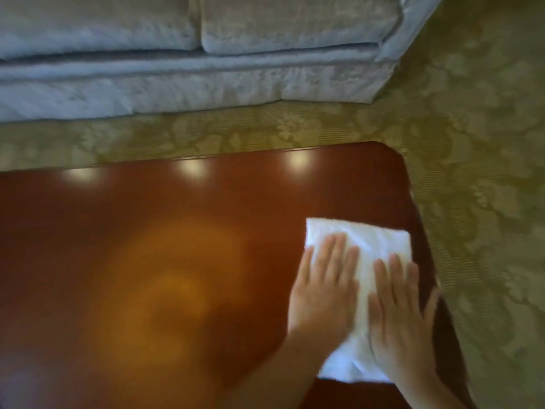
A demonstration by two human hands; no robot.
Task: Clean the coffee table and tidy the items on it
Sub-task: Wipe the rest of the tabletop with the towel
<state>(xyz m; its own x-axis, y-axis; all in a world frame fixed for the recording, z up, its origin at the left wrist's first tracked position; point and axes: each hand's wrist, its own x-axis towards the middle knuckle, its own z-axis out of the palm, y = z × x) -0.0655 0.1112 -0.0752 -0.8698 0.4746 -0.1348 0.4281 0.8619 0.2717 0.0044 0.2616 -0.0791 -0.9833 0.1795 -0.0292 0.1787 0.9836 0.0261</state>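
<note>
Down on the glossy reddish-brown coffee table (pixel 147 231), close to its right-hand edge and rounded far corner: a folded white cloth (pixel 365 249), lying flat on the wood. Both palms pressed on top of it, side by side. Left hand (pixel 324 293) spread flat over the cloth's left part, fingers straight and together, pointing away toward the sofa, nothing pinched or curled around. Right hand (pixel 398 314) likewise flat and open, covering the cloth's right part, thumb stretched out toward the table's right edge. No grasp from either one, just flat pressure onto the fabric. A strip of white showing between the two hands, more of it beyond the fingertips and a corner peeking out below the wrists. Everything slightly blurred. Bright round reflections along the table's far edge, and a broad paler, orange-tinted patch on the surface left of the hands. Beyond the table, a band of olive-green patterned carpet (pixel 472 143), wrapping round the right side too. Farther back, a pale grey-blue sofa (pixel 177 69) with two seat cushions meeting at a seam.
</note>
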